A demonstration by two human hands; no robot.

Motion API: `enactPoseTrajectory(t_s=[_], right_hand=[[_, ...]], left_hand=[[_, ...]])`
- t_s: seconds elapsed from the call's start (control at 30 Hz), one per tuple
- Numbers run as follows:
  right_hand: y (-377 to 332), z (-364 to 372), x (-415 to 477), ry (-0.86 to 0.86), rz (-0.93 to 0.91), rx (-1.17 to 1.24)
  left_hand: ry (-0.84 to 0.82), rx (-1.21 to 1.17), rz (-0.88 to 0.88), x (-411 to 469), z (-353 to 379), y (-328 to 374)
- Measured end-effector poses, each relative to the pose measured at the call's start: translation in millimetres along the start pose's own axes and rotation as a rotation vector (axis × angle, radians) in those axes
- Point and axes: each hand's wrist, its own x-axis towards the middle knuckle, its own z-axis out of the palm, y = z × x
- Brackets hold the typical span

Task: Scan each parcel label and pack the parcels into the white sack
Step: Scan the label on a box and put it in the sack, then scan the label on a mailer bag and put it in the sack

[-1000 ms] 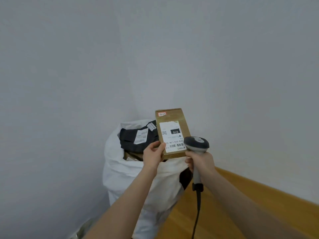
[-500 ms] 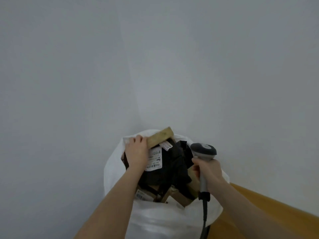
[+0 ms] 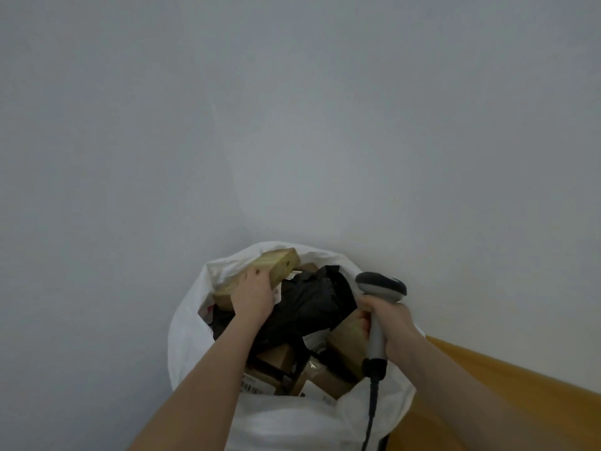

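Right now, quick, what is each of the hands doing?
Left hand: grips the brown parcel in the mouth of the white sack.
Right hand: grips the scanner by its handle.

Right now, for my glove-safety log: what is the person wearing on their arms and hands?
Nothing visible: the left hand and right hand are ungloved, both forearms bare to the frame edge, no sleeves, watch or rings showing.

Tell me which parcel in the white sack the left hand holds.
The light brown box at the far rim of the white sack: the left hand grips it. The black parcel lies in the middle, the other brown boxes nearer.
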Motion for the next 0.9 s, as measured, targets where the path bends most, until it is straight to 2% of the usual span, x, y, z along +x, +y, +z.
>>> enactPoseTrajectory(t_s=[0.07, 0.13, 0.27, 0.43, 0.7, 0.9], right_hand=[[4, -9, -7, 0.036, -0.048, 0.011], [10, -20, -19, 0.055, -0.071, 0.046], [22, -58, -53, 0.073, 0.106, 0.238], [47, -122, -92, 0.103, 0.215, 0.239], [104, -237, -160, 0.226, 0.335, 0.239], [135, -349, -216, 0.250, 0.333, 0.161]], left_hand=[[0.085, -0.094, 0.074, -3, -4, 17], [0.102, -0.213, 0.163, -14, -8, 39], [0.108, -0.365, 0.376, -53, -11, 96], [-0.023, -0.441, 0.574, -115, -9, 174], [-0.263, -0.356, 0.759, -224, 23, 269], [-0.357, -0.270, 0.779, -321, 42, 337]])
